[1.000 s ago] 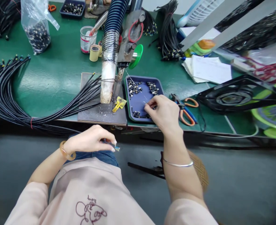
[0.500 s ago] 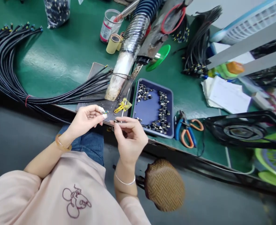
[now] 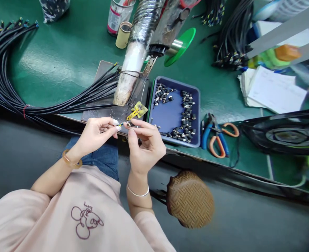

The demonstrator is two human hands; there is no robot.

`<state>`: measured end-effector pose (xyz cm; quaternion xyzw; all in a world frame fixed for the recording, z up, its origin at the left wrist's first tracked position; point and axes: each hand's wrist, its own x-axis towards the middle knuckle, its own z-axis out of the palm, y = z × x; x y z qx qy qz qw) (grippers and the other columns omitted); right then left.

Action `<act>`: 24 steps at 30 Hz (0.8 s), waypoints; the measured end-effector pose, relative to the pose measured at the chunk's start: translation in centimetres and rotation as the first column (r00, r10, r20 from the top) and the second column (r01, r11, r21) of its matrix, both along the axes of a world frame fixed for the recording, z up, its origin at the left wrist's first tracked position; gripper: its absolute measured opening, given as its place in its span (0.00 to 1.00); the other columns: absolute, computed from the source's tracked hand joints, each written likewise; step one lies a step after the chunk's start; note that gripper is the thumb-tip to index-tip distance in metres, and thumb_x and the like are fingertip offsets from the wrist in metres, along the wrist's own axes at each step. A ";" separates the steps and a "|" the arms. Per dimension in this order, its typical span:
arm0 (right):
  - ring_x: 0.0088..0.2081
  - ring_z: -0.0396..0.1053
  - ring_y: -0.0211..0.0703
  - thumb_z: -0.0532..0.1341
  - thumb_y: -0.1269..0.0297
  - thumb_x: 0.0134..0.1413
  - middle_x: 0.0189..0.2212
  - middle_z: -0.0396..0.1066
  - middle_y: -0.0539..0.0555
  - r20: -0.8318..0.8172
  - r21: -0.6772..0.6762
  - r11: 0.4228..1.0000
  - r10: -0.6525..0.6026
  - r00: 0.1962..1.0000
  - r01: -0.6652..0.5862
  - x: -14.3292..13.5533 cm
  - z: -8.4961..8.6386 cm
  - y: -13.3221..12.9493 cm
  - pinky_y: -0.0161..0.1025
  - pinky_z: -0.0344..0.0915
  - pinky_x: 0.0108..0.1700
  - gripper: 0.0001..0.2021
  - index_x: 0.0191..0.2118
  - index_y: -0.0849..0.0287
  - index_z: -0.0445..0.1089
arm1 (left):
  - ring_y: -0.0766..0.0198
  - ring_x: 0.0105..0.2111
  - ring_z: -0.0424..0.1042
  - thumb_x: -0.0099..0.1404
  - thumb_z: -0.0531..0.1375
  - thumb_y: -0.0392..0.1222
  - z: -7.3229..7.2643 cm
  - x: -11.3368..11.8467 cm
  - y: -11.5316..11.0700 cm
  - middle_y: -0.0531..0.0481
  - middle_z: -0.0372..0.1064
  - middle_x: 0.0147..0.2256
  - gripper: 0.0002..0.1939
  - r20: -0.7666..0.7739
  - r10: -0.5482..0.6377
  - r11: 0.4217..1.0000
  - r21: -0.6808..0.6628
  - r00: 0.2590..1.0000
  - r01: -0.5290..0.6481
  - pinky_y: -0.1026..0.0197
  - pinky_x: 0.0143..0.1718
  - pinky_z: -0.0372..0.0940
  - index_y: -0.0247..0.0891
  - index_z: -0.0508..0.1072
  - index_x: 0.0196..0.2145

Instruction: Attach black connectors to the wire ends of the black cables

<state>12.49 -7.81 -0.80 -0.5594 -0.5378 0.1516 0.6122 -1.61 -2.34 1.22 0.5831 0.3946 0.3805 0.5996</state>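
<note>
My left hand (image 3: 100,134) pinches a thin cable end with coloured wires (image 3: 121,124); white coverings are on its thumb and finger tips. Close to its right, my right hand (image 3: 145,143) holds a small metal connector (image 3: 129,125) between thumb and fingers. The wire tips and the connector meet or nearly meet. Just behind them lie a yellow clip-like piece (image 3: 133,113) and a dark board (image 3: 94,113). A blue tray (image 3: 167,113) of small black connectors stands to the right of the board.
Bundled black cables (image 3: 52,110) stretch along the left. A foil-wrapped duct (image 3: 129,73) hangs over the board. Pliers (image 3: 214,129) with blue and orange handles, papers (image 3: 275,89) and a black fan-like frame (image 3: 288,134) are at the right. A woven stool (image 3: 191,199) stands below the table edge.
My right hand has brought the connector up to the wires, closing the gap between the hands. The whole view has shifted, with the table's things slightly higher in it.
</note>
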 end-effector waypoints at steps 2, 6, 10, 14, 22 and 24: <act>0.41 0.79 0.46 0.64 0.66 0.60 0.41 0.79 0.52 0.053 0.013 1.000 -0.010 0.999 0.009 0.1 0.2 0.0 0.50 0.78 0.46 0.01 0.36 0.52 0.72 | 0.67 0.24 0.73 0.64 0.63 0.40 -0.1 -0.1 0.0 0.49 0.75 0.24 0.08 -0.057 -0.018 0.998 0.065 0.998 0.022 0.66 0.29 0.68 0.32 0.75 0.30; 0.40 0.79 0.43 0.64 0.67 0.60 0.37 0.80 0.51 0.156 -0.039 0.999 0.042 0.987 -0.037 0.8 0.9 0.1 0.43 0.78 0.40 0.03 0.35 0.53 0.73 | 0.68 0.22 0.69 0.65 0.62 0.38 -0.2 -0.3 -0.1 0.51 0.73 0.22 0.12 -0.246 -0.088 0.949 0.272 0.965 0.156 0.66 0.27 0.62 0.34 0.75 0.24; 0.38 0.79 0.42 0.64 0.66 0.60 0.37 0.79 0.51 0.065 -0.109 0.989 0.103 0.992 -0.096 1.3 1.2 0.2 0.40 0.78 0.37 0.03 0.34 0.54 0.73 | 0.68 0.23 0.70 0.65 0.62 0.37 -0.1 -0.4 -0.1 0.51 0.75 0.23 0.11 -0.249 -0.100 0.943 0.284 0.963 0.172 0.66 0.28 0.63 0.34 0.75 0.25; 0.35 0.80 0.43 0.63 0.63 0.60 0.39 0.78 0.53 -0.071 -0.070 0.996 -0.064 0.995 0.059 1.4 0.9 0.2 0.42 0.78 0.38 0.04 0.34 0.55 0.71 | 0.68 0.23 0.72 0.64 0.62 0.39 0.1 -0.3 -0.1 0.51 0.74 0.23 0.07 -0.137 -0.054 0.984 0.162 0.989 0.076 0.67 0.28 0.67 0.34 0.74 0.29; 0.39 0.78 0.41 0.66 0.66 0.56 0.39 0.79 0.53 -0.149 -0.207 0.959 0.165 0.975 -0.194 1.2 0.8 0.5 0.37 0.78 0.36 0.03 0.32 0.54 0.77 | 0.66 0.28 0.73 0.62 0.64 0.40 -0.5 -0.3 -0.2 0.49 0.75 0.28 0.06 -0.106 0.011 0.983 0.181 0.994 0.009 0.66 0.32 0.69 0.33 0.76 0.32; 0.39 0.78 0.41 0.65 0.66 0.56 0.39 0.79 0.53 -0.149 -0.215 0.957 0.163 0.975 -0.193 1.1 0.7 0.6 0.38 0.78 0.37 0.03 0.32 0.54 0.77 | 0.66 0.28 0.73 0.62 0.64 0.39 -0.6 -0.3 -0.2 0.49 0.77 0.29 0.06 -0.107 0.012 0.976 0.215 0.994 0.011 0.66 0.32 0.68 0.33 0.77 0.31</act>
